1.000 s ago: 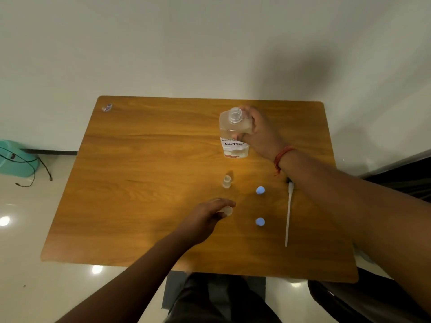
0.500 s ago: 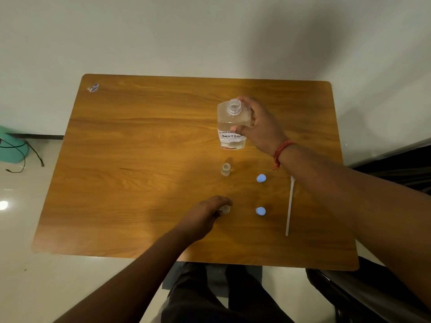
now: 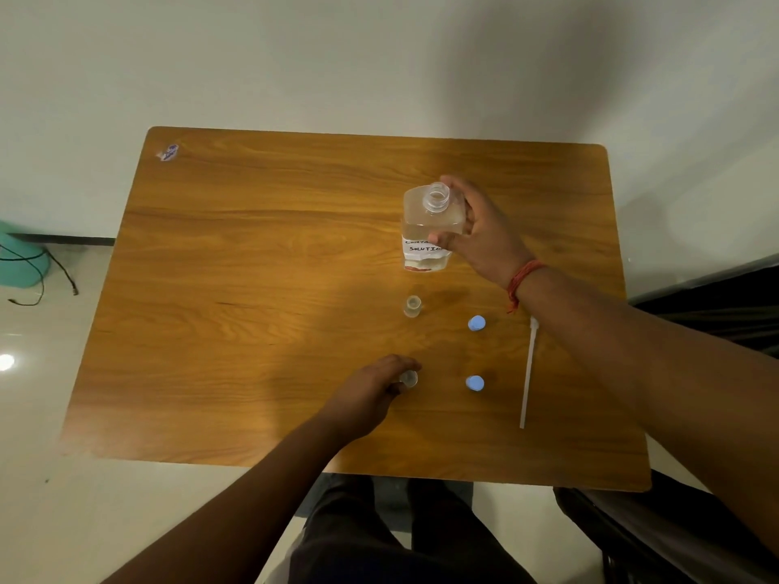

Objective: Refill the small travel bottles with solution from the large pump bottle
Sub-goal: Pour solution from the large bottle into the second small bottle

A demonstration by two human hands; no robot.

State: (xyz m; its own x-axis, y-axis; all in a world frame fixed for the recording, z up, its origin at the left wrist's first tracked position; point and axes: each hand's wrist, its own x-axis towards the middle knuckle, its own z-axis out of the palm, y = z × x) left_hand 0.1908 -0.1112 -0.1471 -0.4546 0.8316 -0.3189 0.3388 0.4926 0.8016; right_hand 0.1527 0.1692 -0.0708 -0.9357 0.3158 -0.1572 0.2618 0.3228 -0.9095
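The wooden table (image 3: 253, 288) takes up most of the scene, and everything on it sits toward the right. Far right, the right hand (image 3: 484, 233) wraps its fingers and thumb around the large solution bottle (image 3: 428, 229), which stands with its neck open, probably ready to lift and pour. Its pump, a long white tube (image 3: 527, 373), lies flat along the right side, pulled out of the way. Nearer, the left hand (image 3: 371, 394) curls around one small travel bottle (image 3: 408, 378), apparently steadying it for filling. A second open travel bottle (image 3: 412, 306) stands between the two hands. Two blue caps (image 3: 476, 323) rest just right of the small bottles, close for recapping.
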